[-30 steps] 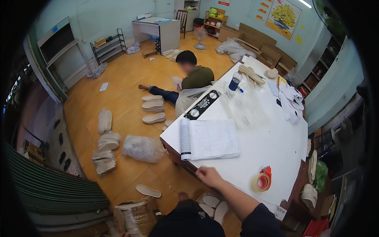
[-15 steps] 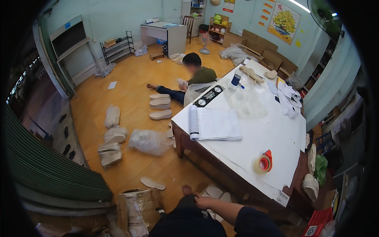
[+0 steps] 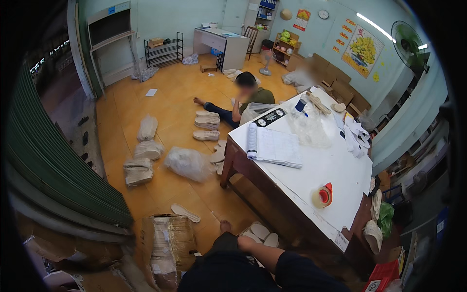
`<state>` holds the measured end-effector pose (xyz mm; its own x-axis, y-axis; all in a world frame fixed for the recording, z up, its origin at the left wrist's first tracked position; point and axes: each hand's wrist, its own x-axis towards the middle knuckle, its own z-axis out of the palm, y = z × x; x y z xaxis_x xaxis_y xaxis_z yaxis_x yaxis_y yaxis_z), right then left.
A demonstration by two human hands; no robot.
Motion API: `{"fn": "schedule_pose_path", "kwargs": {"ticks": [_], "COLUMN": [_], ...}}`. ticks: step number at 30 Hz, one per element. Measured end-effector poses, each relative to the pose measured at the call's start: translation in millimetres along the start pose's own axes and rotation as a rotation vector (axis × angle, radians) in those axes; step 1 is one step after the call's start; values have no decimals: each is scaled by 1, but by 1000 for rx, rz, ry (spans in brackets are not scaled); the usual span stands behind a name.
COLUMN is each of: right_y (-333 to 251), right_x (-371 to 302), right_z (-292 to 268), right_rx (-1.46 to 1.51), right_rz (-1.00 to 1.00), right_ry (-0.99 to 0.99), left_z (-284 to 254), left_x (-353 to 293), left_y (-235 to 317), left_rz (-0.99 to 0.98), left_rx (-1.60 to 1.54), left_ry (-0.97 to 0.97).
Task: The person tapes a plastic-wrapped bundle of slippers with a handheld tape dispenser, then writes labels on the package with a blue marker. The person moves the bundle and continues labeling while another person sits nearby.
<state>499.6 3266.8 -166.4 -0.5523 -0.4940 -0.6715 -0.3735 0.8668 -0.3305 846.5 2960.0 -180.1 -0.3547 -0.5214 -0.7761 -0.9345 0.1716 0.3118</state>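
Soles [image 3: 259, 229], pale and loosely heaped, lie on the floor [image 3: 165, 199] just beyond the right hand [image 3: 246, 244], close beside the table [image 3: 253, 173]. Through the head camera I see that hand resting on the bent, dark-trousered leg [image 3: 224, 244] near the knee; its fingers are mostly hidden, so I cannot tell how far they are curled or whether they have hold of the cloth. The left hand is outside my view, and I cannot tell its grip. A bare foot [image 3: 225, 226] shows past the knee, and to its left I find a single sole [image 3: 185, 212] near an open carton [image 3: 184, 241]. Farther out on the floor I make out a clear bag [image 3: 188, 164] and, to its left, three wrapped bundles [image 3: 138, 172] in a line. Beyond the table's far left corner a person [image 3: 258, 96] sits with legs out, and near those legs is a small group of stacked soles [image 3: 206, 121]. Up on the white tabletop I see a red-and-tan tape dispenser [image 3: 322, 195], an open pad [image 3: 278, 147] and white cloth [image 3: 356, 136]
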Motion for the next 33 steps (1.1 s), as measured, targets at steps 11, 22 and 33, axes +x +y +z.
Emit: {"fn": "schedule_pose_path", "kwargs": {"ticks": [11, 22, 33], "right_y": [-23, -17, -7], "right_x": [-86, -58, 33], "right_z": [-54, -94, -131], "right_rx": [-229, -145, -47], "right_rz": [74, -155, -310], "right_ry": [-56, -23, -244], "left_z": [63, 81, 87], "left_x": [-9, -35, -139], "left_y": [-42, -48, -3], "left_rz": [-95, -152, -221], "left_rx": [97, 134, -186], "left_ry": [23, 175, 411]}}
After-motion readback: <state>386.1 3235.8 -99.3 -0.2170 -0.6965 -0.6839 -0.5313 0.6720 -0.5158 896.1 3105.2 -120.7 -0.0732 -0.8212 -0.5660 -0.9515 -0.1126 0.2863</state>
